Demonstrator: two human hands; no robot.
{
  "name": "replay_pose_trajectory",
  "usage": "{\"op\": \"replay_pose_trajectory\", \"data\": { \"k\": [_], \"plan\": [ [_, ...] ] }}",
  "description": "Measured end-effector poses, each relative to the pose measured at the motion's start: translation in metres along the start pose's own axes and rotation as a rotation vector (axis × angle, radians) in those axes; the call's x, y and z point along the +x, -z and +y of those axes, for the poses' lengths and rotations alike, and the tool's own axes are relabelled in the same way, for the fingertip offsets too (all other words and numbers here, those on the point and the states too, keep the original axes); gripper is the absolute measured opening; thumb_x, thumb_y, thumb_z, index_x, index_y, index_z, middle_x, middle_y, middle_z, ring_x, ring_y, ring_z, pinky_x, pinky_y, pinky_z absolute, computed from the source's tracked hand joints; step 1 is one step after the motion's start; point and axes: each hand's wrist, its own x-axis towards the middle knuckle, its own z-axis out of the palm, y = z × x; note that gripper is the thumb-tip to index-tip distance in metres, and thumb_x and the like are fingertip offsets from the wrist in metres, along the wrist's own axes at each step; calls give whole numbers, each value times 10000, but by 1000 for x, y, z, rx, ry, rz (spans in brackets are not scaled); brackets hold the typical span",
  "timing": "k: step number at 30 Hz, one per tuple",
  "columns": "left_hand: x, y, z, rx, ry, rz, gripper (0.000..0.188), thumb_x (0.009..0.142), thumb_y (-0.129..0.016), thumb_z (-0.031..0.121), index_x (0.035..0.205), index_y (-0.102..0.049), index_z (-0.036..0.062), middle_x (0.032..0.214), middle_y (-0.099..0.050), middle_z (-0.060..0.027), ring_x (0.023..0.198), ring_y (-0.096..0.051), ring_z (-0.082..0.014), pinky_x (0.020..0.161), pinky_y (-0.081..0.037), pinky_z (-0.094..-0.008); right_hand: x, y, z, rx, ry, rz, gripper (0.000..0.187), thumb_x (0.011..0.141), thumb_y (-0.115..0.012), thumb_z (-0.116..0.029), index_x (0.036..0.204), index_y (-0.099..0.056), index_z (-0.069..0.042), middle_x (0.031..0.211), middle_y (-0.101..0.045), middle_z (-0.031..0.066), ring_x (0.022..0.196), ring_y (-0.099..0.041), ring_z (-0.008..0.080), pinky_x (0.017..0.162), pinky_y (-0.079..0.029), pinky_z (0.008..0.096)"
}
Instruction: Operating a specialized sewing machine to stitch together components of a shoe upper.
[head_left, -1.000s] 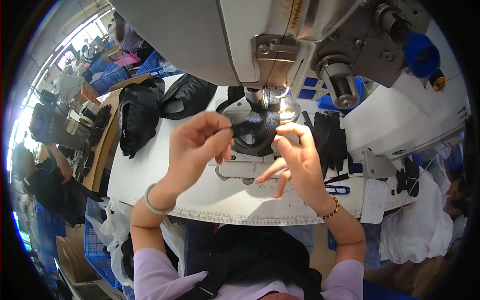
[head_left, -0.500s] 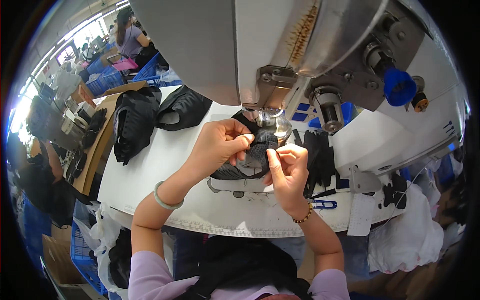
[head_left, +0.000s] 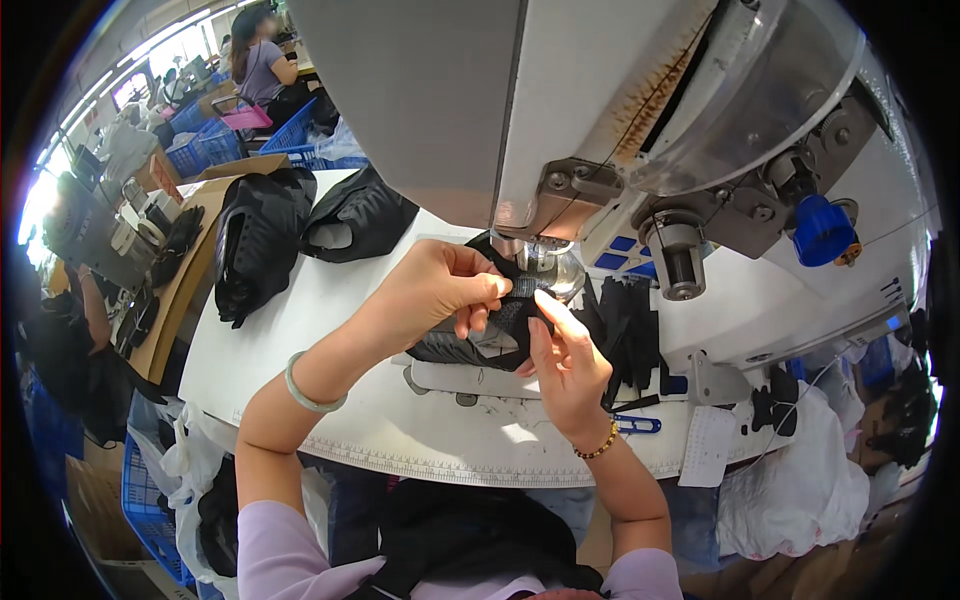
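daylight, strong, from window (head_left: 40, 212) at far left, burnt out to white; sun patches on white tabletop (head_left: 270, 345); glare, clear needle guard (head_left: 572, 278); black shoe upper (head_left: 455, 349), detail sunk in dark; ruler strip (head_left: 420, 472), fisheye-bowed; corners black; far background soft

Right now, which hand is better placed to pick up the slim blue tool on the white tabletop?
Probably the right hand: the slim blue tool lies just beside its wrist, while the left hand is farther off, to the left.
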Motion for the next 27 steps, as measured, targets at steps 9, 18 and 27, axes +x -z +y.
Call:
{"op": "replay_pose_trajectory", "data": {
  "k": [9, 18, 27],
  "plan": [
    [-2, 2, 4, 1, 36, 7, 185, 823, -626, 121, 779, -584, -55, 679, -575, -62, 527, -552, -82, 433, -434, -185, 0, -2, 0, -57, 24, -38, 374, 837, -587, 45, 1197, -558, -51, 740, -551, 49, 559, -552, 87, 510, -479, 207],
    [7, 3, 0, 170, -62, 2, 171, 809, -661, 98, 821, -523, -3, 710, -562, -27, 566, -525, -71, 488, -421, -191, 1, 1, -4, -63, -13, -37, 381, 827, -590, 60, 1190, -564, -56, 707, -529, 44, 555, -553, 92, 508, -467, 217],
    [12, 1, -2, -91, -8, 5, 110, 781, -624, 31, 863, -595, -35, 759, -595, -44, 571, -540, -82, 480, -434, -200, 9, 3, -22, -135, -44, -77, 394, 823, -595, 30, 1205, -545, -52, 764, -574, 104, 575, -578, 165, 547, -479, 263]
  ]
}}
